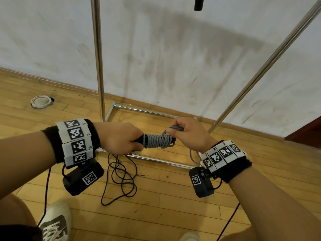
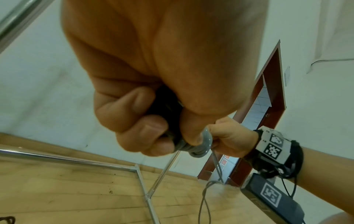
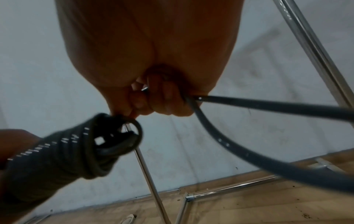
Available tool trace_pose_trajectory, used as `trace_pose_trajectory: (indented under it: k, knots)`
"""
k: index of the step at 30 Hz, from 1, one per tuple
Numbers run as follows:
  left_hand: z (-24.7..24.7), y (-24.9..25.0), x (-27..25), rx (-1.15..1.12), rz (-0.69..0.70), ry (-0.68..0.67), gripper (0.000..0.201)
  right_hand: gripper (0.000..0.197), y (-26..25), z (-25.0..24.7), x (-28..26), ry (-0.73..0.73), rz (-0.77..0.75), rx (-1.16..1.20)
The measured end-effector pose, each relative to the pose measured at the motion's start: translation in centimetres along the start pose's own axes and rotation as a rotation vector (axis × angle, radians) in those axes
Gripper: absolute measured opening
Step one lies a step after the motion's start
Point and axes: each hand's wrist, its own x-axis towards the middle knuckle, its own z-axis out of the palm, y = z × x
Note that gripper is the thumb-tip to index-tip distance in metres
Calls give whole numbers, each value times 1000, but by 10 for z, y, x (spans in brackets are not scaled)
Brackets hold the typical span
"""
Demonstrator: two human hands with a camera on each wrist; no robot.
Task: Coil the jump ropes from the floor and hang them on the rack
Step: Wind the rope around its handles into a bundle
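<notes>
Gripping the black handles of the grey plastic jump rope [image 1: 157, 140] in my left hand [image 1: 119, 138], I keep that fist curled tight, knuckles up, forearm reaching in level from the left. The rope sits wound in close grey turns around the handles, sticking out of my fist toward the right, held in the air above the floor and in front of the chrome tube rack [image 1: 99, 58]. My right hand [image 1: 189, 133] is just beside the free end of that bundle, fingers and thumb closed on a loose length of the same grey cord; in the right wrist view the cord runs out from under my curled fingers [image 3: 162, 98] and sweeps away in a wide loop. That wrist is bent, the forearm coming up from lower right. A slack stretch hangs below my right hand. On the wooden plank floor [image 1: 165, 197] beneath my hands, a second, dark red-black jump rope [image 1: 121, 178] lies in loose tangled loops, crossing the rack's lower rail.
</notes>
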Motion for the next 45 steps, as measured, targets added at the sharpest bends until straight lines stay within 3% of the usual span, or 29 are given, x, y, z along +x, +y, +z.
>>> trace_pose_trajectory:
  k: [4,8,12,16,21,24,27,31,36,39,42,45]
  knots:
    - [-1,0,5,43,-45,44,19,18,-7,-4,0,-28,91,54]
    - [-8,-3,7,61,-67,184,20,13,-17,-5,-3,-94,228,495]
    - [-14,-7,4,-30,-55,338,23,22,-25,-1,-10,-116,178,759]
    - [-16,-7,-1,-141,2,398,22,27,-24,8,-16,-94,145,891]
    - [-13,-8,-8,-188,19,379,22,21,-20,19,-20,-46,164,871]
    - [-14,-7,-11,-235,48,373,21,36,-17,26,-22,-16,161,780]
    - [-15,-6,-14,-275,61,348,20,35,-14,34,-20,20,96,728]
    - [-16,-5,-19,-341,99,302,15,24,-3,38,-18,-49,55,610]
    - [-17,-1,-23,-336,150,226,15,18,7,35,-17,-192,57,721]
    - [-18,0,-24,-345,169,175,15,17,12,28,-16,-160,99,566]
    - [-14,2,-24,-278,166,135,18,10,16,25,-15,-150,39,401]
    - [-11,2,-22,-226,140,77,19,28,17,24,-14,-166,-38,236]
